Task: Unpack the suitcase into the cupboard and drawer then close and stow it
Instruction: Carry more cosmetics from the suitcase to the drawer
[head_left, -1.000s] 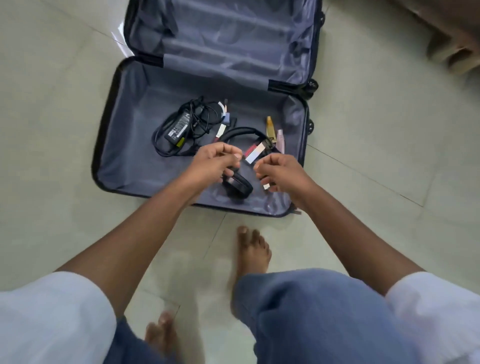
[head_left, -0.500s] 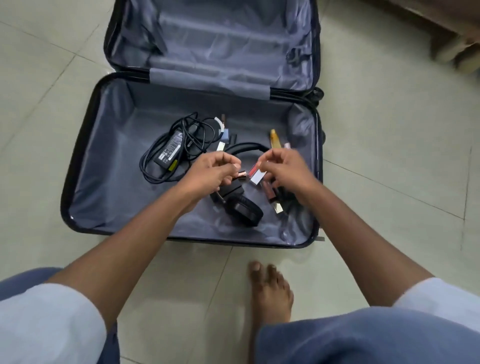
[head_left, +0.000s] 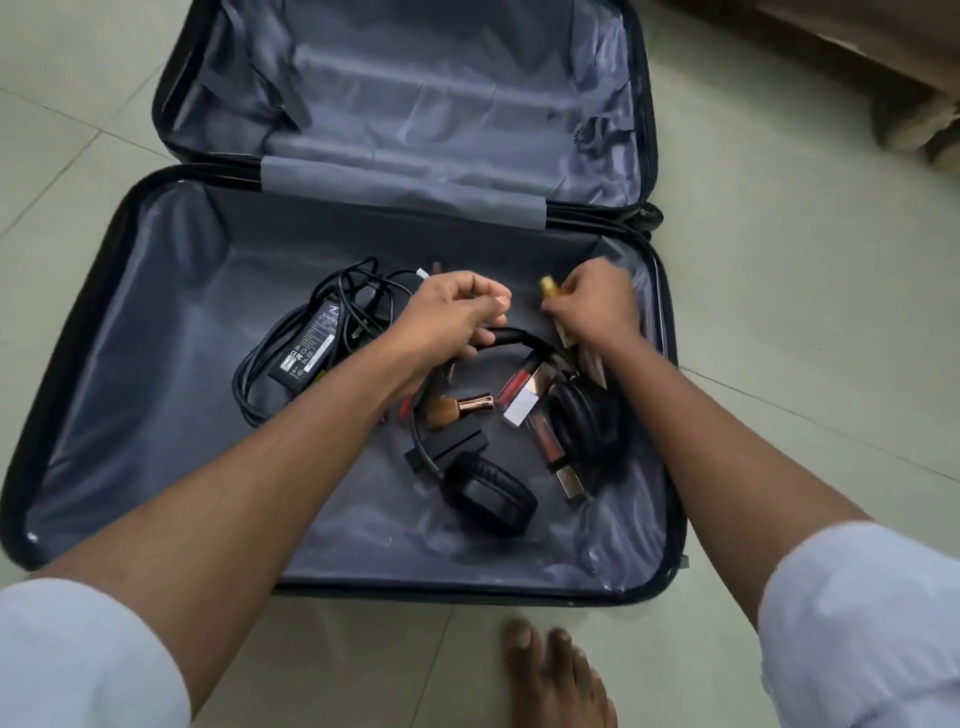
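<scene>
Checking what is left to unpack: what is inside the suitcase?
Inside the suitcase: black headphones, power adapter with cables, makeup brush, lip-gloss tubes. The hands and forearms cover whatever lies beneath them.

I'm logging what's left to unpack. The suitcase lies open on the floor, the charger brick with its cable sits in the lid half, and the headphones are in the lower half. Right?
Not quite. The head view shows the charger brick in the lower half of the suitcase, left of the headphones, not in the lid half, where nothing loose shows. The rest stands.
</scene>
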